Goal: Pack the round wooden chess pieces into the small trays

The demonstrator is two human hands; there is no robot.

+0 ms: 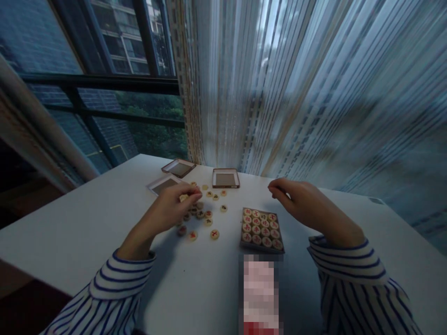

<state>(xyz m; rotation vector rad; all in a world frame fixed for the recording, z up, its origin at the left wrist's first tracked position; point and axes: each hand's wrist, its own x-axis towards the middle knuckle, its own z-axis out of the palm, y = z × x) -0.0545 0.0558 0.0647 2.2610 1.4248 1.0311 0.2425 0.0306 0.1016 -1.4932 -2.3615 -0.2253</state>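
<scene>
Xiangqi pcs [214,234] nr L hand [171,204]; 16 face-up in box [262,248], prob. for legibility. Fingers together, R hand [303,197] likewise; contents unclear.

The left hand [172,203] partly hides loose pieces [208,214]; the lower edge crops both sleeves [120,279].

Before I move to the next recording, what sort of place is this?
Likely a room in a home, perhaps an apartment: a sheer striped curtain hangs behind the white table, and a multi-storey building shows outside.
</scene>
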